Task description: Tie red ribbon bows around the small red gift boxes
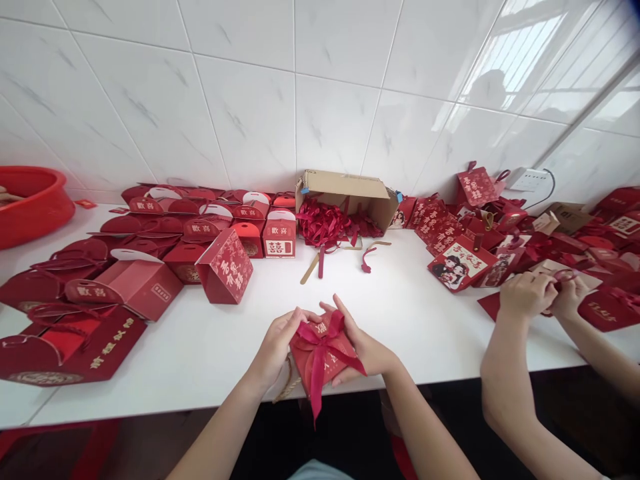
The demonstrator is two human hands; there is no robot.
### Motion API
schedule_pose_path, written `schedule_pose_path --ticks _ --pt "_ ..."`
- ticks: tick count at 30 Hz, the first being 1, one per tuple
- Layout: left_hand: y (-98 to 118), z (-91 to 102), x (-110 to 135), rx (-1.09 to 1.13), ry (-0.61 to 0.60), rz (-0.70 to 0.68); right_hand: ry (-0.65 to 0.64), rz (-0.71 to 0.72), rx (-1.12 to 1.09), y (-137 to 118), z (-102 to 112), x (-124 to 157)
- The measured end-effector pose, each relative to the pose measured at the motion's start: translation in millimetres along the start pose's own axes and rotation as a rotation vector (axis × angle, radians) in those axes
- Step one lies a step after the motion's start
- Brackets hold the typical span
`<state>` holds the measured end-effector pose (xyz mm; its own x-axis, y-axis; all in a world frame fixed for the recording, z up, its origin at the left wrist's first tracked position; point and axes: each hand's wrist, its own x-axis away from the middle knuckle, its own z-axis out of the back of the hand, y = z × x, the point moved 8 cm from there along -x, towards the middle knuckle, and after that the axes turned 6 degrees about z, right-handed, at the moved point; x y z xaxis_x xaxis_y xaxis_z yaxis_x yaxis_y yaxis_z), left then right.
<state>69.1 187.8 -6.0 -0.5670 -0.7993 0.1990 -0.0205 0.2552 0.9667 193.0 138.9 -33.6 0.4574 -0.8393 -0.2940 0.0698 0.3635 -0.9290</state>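
Both my hands hold a small red gift box (320, 357) above the white table's (210, 347) front edge. My left hand (278, 347) grips the box's left side with curled fingers. My right hand (361, 347) cups its right side, fingers up at the top by the knot. A dark red ribbon (320, 360) is tied in a bow across the box, and its tail hangs down past the table edge. A tan cord handle shows beneath the box on the left.
Folded red gift boxes (150, 240) crowd the left and back of the table, one (225, 267) lying tilted. An open cardboard carton (350, 197) spills red ribbons (330, 227). More red boxes (460, 263) pile up at right, where another person's hands (545, 297) work. A red basin (30, 203) sits far left.
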Motion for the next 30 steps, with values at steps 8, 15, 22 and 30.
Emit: schedule_pose_path --ticks 8,15,22,30 --pt "22 101.1 27 -0.242 0.675 -0.348 0.363 -0.217 0.228 6 84 63" --pt "54 188.3 36 -0.584 1.155 -0.421 1.204 -0.457 1.006 3 209 132" --pt "52 197.3 -15 -0.648 1.099 -0.314 0.576 -0.371 0.894 57 137 12" --pt "23 140.8 -9 -0.546 0.689 -0.282 0.320 -0.110 0.540 16 40 -41"
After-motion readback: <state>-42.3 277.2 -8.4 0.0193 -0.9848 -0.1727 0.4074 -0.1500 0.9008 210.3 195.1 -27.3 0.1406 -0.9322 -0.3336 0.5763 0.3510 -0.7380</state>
